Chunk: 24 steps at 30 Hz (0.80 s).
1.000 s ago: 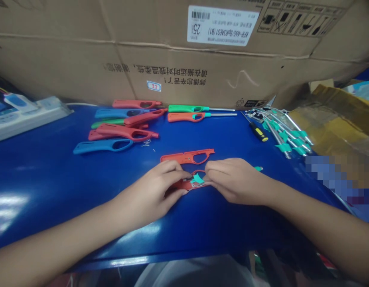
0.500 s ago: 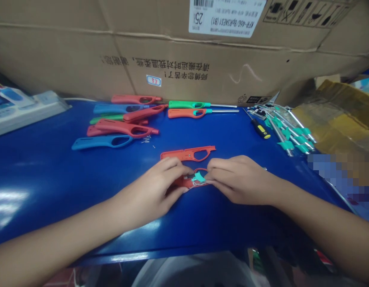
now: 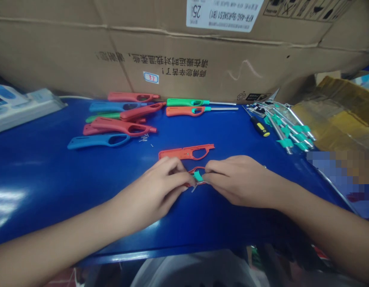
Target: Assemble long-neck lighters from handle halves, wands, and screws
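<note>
Between my hands, low over the blue table, lies an orange lighter shell half [image 3: 197, 169] with a green trigger [image 3: 198, 176] in it. My left hand [image 3: 169, 181] is closed on the shell's left part, its fingertips beside the trigger. At the shell's right end, my right hand [image 3: 235, 179] pinches it; the fingers cover that end. A thin pale wire or tube [image 3: 194, 188] pokes out below the trigger. Just beyond my hands rests a matching orange shell half [image 3: 187, 152], its inside facing up.
Several coloured lighter shells [image 3: 112, 126] lie at the back left. Two lighters with metal rods [image 3: 187, 111] lie by the cardboard box [image 3: 172, 44]. A screwdriver [image 3: 260, 126] and several metal rods with green triggers [image 3: 292, 129] are at the right. A power strip [image 3: 28, 109] stands far left.
My left fingertips have moved right, closer to the green trigger. The pale wire or tube now sticks out below the shell. The whole view has shifted slightly.
</note>
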Motion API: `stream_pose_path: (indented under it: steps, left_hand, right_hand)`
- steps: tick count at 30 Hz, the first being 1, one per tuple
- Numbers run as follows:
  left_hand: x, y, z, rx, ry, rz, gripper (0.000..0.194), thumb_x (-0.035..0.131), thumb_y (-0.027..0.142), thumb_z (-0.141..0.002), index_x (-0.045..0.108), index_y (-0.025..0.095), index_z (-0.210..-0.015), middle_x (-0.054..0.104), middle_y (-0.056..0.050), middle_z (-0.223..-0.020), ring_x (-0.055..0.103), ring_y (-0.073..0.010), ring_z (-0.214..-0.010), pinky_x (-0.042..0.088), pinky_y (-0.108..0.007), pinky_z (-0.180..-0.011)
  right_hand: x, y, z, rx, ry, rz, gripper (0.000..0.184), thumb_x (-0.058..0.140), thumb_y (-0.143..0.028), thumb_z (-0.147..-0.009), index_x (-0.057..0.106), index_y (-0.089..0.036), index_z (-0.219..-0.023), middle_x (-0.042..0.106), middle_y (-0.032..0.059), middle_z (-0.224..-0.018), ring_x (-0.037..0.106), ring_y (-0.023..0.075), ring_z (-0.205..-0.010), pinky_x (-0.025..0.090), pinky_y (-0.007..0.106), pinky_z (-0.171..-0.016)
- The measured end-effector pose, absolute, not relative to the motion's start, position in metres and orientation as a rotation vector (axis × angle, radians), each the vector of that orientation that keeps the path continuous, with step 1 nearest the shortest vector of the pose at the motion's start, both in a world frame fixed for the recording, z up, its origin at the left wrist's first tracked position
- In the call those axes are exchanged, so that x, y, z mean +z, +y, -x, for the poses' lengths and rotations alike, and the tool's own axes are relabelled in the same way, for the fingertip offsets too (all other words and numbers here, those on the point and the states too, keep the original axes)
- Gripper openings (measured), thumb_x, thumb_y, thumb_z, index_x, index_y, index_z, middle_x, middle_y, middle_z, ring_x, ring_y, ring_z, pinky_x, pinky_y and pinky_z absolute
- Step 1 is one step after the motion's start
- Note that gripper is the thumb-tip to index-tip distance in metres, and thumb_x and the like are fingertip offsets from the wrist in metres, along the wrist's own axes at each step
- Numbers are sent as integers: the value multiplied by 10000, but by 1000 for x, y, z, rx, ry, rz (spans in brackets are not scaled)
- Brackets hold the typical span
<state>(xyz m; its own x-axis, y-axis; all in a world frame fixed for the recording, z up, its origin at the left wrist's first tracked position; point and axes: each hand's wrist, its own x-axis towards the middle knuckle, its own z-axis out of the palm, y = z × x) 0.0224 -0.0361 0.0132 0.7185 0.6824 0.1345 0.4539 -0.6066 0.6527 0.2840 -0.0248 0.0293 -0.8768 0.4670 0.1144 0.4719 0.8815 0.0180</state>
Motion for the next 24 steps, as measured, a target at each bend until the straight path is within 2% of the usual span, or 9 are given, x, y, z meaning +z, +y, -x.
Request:
stream_pose_path:
  steps: [4,9,14,19,24]
  left_hand:
    - [13,-35,-23,485,920,-2311,175,530,176,-1030,631,237,-1159,608,-36,-1119,571,-185,-1051,495,-345,-939]
    - [13,-34,-23,476,960,-2354,196,556,217,-1029,584,232,-1223,625,-34,-1176,587,-181,-1080,495,-347,-960]
    - [11,-34,-22,494,944,-2404,268,564,211,-1028,576,235,-1295,626,-40,-1197,586,-182,-1104,504,-345,-975]
    - [9,-34,-21,468,893,-2540,345,520,230,-1051,564,224,-1393,626,-69,-1119,596,-209,-1045,541,-379,-936]
    - [6,-37,-21,435,868,-2813,346,464,213,-1065,597,171,-1381,641,-118,-1110,625,-250,-1009,592,-426,-870]
  right_hand:
    - [32,-27,-284,-9,-2928,795,250,479,-174,-999,721,-153,-1057,675,46,-938,582,172,-680,355,334,-566]
    - [31,-27,-283,129,-2790,884,281,505,-259,-1004,635,-197,-1245,629,82,-1217,633,174,-883,386,295,-590]
    - [23,-25,-281,159,-2877,817,178,496,-268,-1028,632,-221,-1133,613,64,-1235,620,160,-856,329,289,-564]
    - [25,-25,-279,507,-2686,903,74,507,-238,-1026,579,-224,-1030,638,26,-1107,604,137,-883,381,266,-645]
    - [30,-25,-278,775,-2480,1090,36,547,-199,-979,542,-227,-957,585,-50,-807,509,89,-665,372,232,-626]
